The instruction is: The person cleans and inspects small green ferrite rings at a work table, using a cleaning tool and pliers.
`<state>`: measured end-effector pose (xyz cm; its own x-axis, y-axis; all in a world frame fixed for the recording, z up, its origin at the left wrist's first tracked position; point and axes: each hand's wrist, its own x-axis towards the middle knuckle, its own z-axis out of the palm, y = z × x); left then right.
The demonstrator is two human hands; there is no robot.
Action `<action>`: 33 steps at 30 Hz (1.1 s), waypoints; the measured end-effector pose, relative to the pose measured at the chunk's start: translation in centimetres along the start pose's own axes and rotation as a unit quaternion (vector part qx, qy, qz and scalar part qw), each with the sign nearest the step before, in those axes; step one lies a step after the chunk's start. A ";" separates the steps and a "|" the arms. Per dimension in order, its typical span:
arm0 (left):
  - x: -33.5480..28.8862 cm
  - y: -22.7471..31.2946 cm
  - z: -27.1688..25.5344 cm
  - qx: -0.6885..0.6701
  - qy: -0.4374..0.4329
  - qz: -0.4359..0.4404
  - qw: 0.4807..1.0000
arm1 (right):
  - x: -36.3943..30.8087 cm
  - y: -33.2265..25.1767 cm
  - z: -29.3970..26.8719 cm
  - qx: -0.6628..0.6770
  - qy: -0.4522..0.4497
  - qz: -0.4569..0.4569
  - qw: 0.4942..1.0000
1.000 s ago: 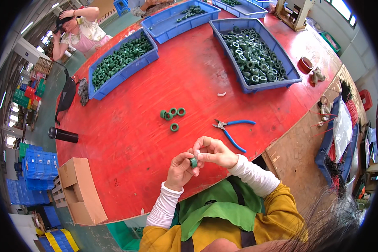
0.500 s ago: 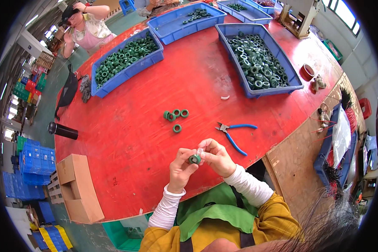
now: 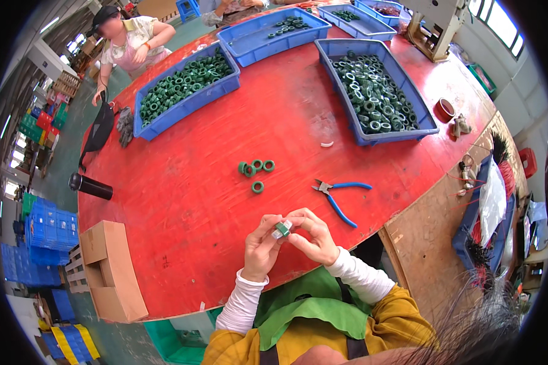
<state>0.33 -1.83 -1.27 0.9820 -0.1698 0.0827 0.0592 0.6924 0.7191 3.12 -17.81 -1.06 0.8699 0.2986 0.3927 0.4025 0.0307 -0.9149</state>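
A small green ring with a pale band [image 3: 282, 229] is pinched between the fingertips of both hands, just above the near edge of the red table [image 3: 182, 201]. My left hand [image 3: 261, 249] grips it from the left and my right hand [image 3: 311, 238] from the right. Several loose green rings [image 3: 256, 170] lie on the table beyond my hands. Blue-handled pliers [image 3: 341, 196] lie to the right of them, close to my right hand.
Blue trays of green rings stand at the back left [image 3: 186, 88], back right [image 3: 374, 91] and far back [image 3: 280, 30]. A cardboard box [image 3: 109, 267] sits at the table's near left edge, a black cylinder [image 3: 91, 186] further left. Another person [image 3: 131, 45] stands across the table.
Both hands stay together on the ring, turning it slightly between the fingertips. The view has shifted a little; nothing on the table has moved.
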 end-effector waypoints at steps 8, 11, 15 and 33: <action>-0.3 0.1 0.5 0.104 0.035 0.022 0.994 | 0.3 -1.5 0.3 -0.055 0.039 -0.022 0.997; -0.4 0.2 0.7 0.100 0.043 0.012 0.994 | 0.2 -1.0 0.3 -0.098 0.031 -0.052 0.993; -0.4 0.1 0.3 0.094 0.049 0.003 0.994 | 0.0 -0.5 -0.1 -0.089 0.006 -0.036 0.995; 0.7 -0.2 1.4 0.063 0.157 -0.022 0.985 | 1.4 -1.1 -0.7 -0.293 0.022 -0.279 0.914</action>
<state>0.78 -3.04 -0.40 0.9871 0.0416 -0.1546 0.1001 0.5933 0.7987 4.06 -18.07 0.51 0.4880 0.3543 0.7977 0.8595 -0.3540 -0.3687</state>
